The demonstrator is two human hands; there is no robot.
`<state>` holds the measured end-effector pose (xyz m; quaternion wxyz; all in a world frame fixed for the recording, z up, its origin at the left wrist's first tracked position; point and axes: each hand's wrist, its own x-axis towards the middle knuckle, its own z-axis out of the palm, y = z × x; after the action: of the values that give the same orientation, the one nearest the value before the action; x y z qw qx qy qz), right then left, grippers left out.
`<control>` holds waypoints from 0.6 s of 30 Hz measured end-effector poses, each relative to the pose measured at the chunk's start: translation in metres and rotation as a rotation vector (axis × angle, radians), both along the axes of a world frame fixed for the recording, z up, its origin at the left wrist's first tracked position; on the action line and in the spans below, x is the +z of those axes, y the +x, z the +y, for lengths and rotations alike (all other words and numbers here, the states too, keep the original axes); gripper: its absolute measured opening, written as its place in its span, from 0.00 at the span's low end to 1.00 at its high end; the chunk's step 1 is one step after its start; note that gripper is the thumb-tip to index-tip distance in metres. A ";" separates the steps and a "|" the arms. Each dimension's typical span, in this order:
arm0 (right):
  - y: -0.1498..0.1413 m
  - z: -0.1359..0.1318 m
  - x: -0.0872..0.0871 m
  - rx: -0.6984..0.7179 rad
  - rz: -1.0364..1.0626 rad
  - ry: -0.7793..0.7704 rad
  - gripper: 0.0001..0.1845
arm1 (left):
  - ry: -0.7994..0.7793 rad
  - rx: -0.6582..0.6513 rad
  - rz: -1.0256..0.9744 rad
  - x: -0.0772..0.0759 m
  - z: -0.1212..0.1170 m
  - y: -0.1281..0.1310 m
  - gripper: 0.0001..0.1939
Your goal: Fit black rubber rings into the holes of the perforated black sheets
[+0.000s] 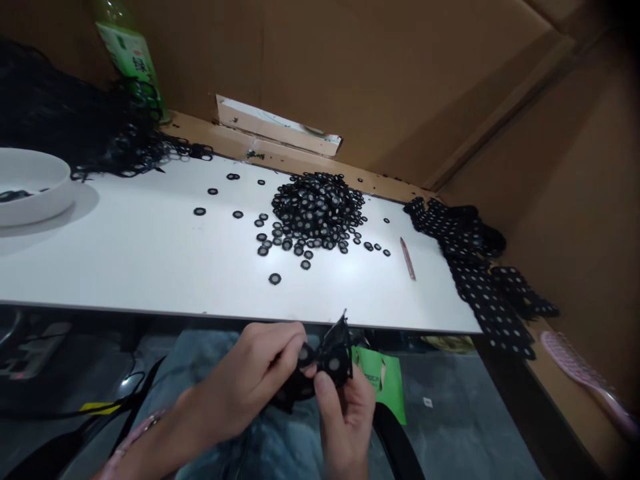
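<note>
My left hand (245,380) and right hand (345,420) both pinching a black perforated strip (336,353), black mesh rings (317,213) heaped on the white table (150,273) farther off

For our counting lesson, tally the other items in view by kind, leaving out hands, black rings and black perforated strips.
White round bowl: 1
Green plastic bottle: 1
Pink plastic hairbrush: 1
Slim red-and-silver tool: 1
Bright green printed packet: 1
Total: 5
</note>
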<state>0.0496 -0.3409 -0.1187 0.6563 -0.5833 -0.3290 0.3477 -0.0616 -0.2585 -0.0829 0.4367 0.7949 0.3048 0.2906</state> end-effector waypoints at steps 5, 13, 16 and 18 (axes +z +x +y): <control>0.003 0.003 0.001 0.033 0.366 0.015 0.09 | 0.036 0.516 -0.022 -0.001 0.030 -0.022 0.20; 0.009 0.013 0.012 0.192 0.509 0.004 0.10 | 0.354 0.389 0.627 -0.004 0.106 0.000 0.14; 0.009 0.012 0.016 0.223 0.489 -0.022 0.14 | 0.377 0.400 0.733 -0.008 0.118 0.008 0.11; 0.009 0.010 0.014 0.201 0.438 -0.065 0.16 | 0.411 0.443 0.726 -0.007 0.120 0.007 0.07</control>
<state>0.0587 -0.3310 -0.1047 0.6548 -0.4793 -0.2239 0.5398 -0.0548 -0.1383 -0.0901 0.0630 0.8309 0.5363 0.1343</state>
